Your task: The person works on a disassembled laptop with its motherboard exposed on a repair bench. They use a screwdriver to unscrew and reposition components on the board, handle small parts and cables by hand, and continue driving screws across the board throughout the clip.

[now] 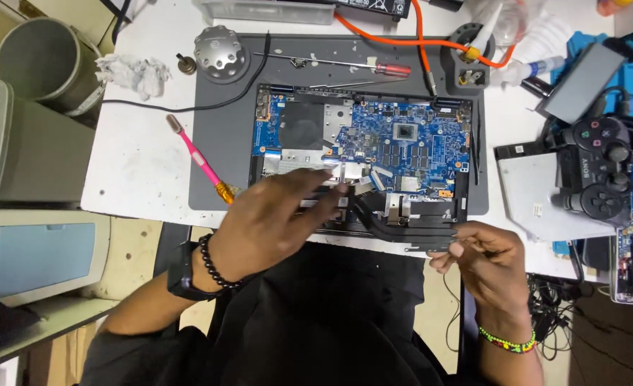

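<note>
1. Because the laptop base (359, 143) lies opened on the grey work mat (216, 164), its blue circuit board (395, 139) faces up and within reach of both hands.
2. The left hand (273, 221) reaches over the near edge of the board, fingers loosely spread and extended toward the silver shielded area (345, 171); whether the fingertips pinch anything cannot be told.
3. The right hand (484, 261) sits at the near right corner, thumb and fingers pressed together on the end of the black heat-pipe assembly (402, 225), which runs along the near edge of the base.
4. A red-handled screwdriver (374, 68) and a round metal dish (220, 51) rest at the mat's far edge, clear of the board yet close by.
5. A pink flexible tool (198, 161) lies on the mat's left margin; a black game controller (595, 168) sits well apart, at right.
</note>
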